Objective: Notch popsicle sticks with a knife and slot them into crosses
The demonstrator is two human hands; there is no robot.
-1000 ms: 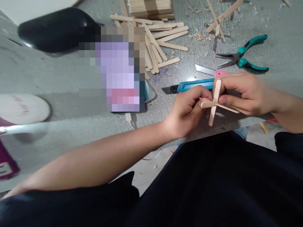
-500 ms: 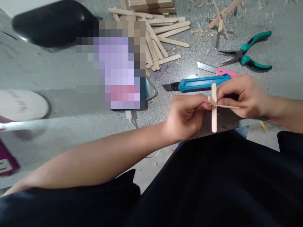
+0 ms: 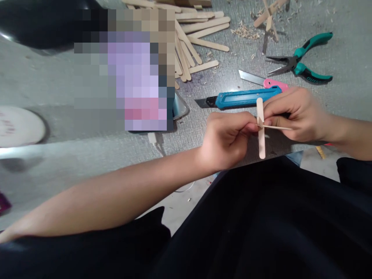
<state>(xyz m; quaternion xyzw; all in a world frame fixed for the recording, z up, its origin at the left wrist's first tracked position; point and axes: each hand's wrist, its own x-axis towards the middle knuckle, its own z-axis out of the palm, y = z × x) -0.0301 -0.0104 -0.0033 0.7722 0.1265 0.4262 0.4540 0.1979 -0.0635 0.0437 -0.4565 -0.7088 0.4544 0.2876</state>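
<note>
Between my hands, over the table's near edge, are crossed wooden craft sticks [image 3: 262, 143]. One stick points toward and away from me; another, seen edge-on, runs across it to the right. My left hand [image 3: 229, 137] is closed, its thumb and forefinger pinching the sticks from the left side of the crossing. From the right, my right hand [image 3: 293, 114] pinches them close to the same spot. Fingers partly hide the joint. Just beyond my hands lies a blue utility knife [image 3: 247, 97] with its blade out, and a pink craft knife [image 3: 274, 83] rests behind it.
Green-handled pliers [image 3: 296, 62] lie at the right, below another crossed-stick piece [image 3: 269, 17]. Loose craft sticks [image 3: 203, 37] are heaped at the back, near wood shavings [image 3: 247, 31]. A white cable plug [image 3: 152, 138] sits by a blurred-out patch. A black rounded object [image 3: 49, 23] stands upper left.
The whole view has shifted slightly, so things on the table appear a little further left and up. Both hands keep their pinch on the crossed sticks, which look nearly unchanged.
</note>
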